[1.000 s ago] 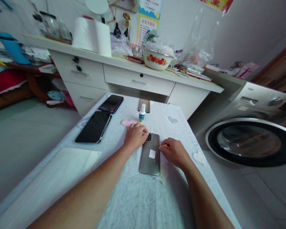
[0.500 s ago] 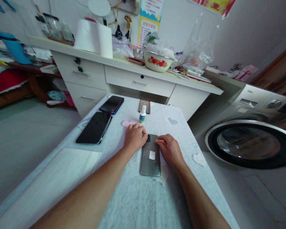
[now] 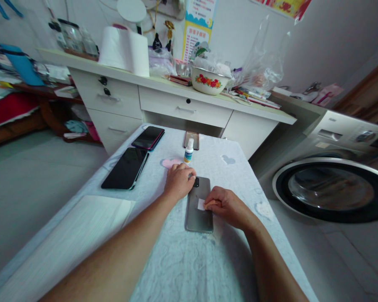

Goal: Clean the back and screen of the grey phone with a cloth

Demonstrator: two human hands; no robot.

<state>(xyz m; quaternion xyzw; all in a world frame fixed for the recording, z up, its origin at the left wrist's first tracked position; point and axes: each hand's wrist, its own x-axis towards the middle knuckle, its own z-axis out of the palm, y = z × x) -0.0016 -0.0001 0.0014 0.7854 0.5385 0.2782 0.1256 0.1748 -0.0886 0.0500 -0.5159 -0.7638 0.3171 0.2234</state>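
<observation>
A grey phone [image 3: 198, 216] lies face down on the pale tablecloth [image 3: 189, 264], with a small white sticker [image 3: 201, 204] on its back. My left hand [image 3: 178, 181] rests curled on the phone's top left corner, by the camera lens. My right hand [image 3: 224, 204] lies over the phone's right side, fingers bunched with the fingertips pinched at the edge of the sticker. A small white bottle with a blue label [image 3: 188, 151] stands just beyond my left hand.
Two dark phones [image 3: 125, 167] [image 3: 148, 137] lie screen up at the table's left, a third phone [image 3: 191, 139] at the far edge. A white sheet [image 3: 82, 226] lies near left. White desk with drawers [image 3: 176, 105] behind; washing machine [image 3: 330, 184] on the right.
My right hand has slid from the phone's upper right edge down onto the white sticker. The left hand has stayed at the top corner.
</observation>
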